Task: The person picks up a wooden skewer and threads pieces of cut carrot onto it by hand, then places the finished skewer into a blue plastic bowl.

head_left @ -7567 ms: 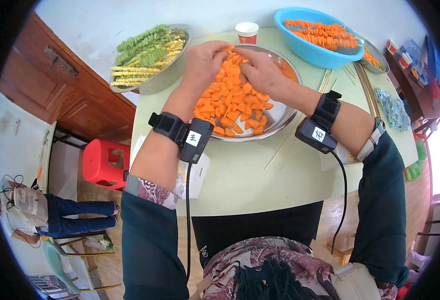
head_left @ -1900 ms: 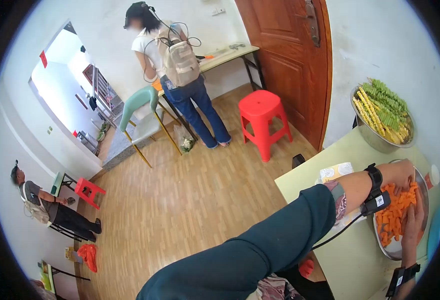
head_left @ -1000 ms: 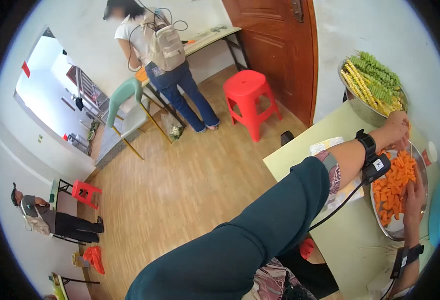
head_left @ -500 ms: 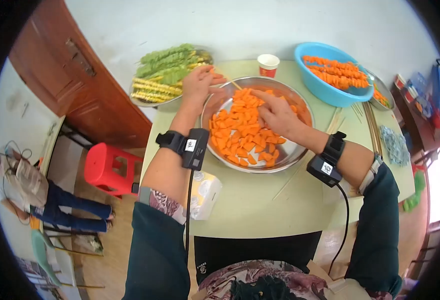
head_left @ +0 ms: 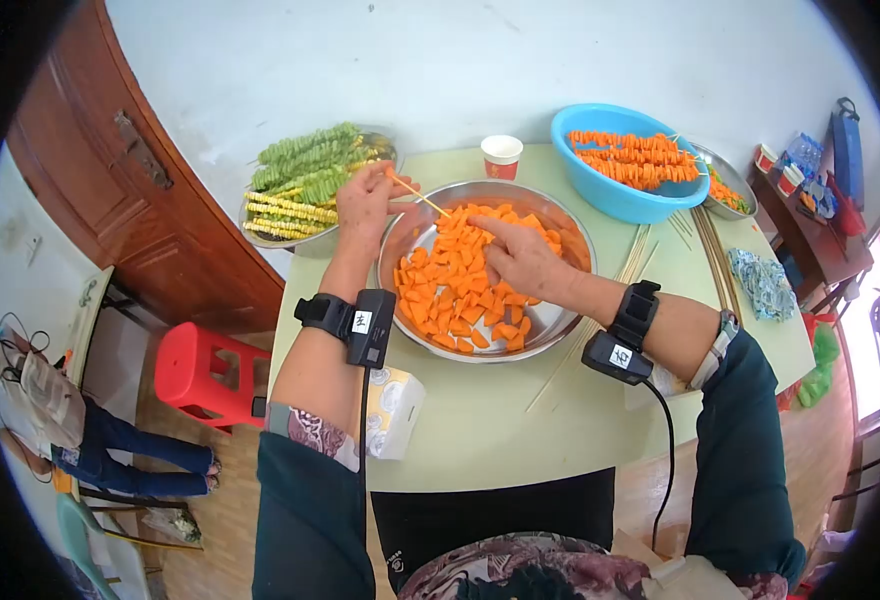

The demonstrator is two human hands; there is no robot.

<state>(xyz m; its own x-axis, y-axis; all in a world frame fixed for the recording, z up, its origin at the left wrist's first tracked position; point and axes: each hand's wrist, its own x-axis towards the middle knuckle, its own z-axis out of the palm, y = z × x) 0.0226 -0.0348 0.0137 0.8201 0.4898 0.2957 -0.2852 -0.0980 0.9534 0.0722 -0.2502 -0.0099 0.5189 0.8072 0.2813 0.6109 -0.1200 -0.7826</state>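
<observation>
A wide metal bowl (head_left: 550,347) holds many orange carrot pieces (head_left: 450,290). Over its upper left rim, my left hand (head_left: 365,205) grips a thin wooden skewer (head_left: 428,203), which slants down to the right toward the pieces and has a bit of orange at its upper end. My right hand (head_left: 525,255) is inside the bowl, its index finger stretched over the pieces near the skewer's lower tip and its other fingers curled. Whether a piece is between those fingers is hidden.
A tray of green and yellow skewers (head_left: 310,185) stands left of a paper cup (head_left: 501,157). Right are a blue basin (head_left: 625,205) of carrot skewers, bare sticks (head_left: 715,262) and a patterned cloth (head_left: 763,285). A tissue box (head_left: 393,412) lies near. A person (head_left: 110,440) stands far left.
The view has shifted, so the table things appear lower and further left. The skewer in my left hand now shows more fully, with its tip at the pieces. My right hand remains over the bowl.
</observation>
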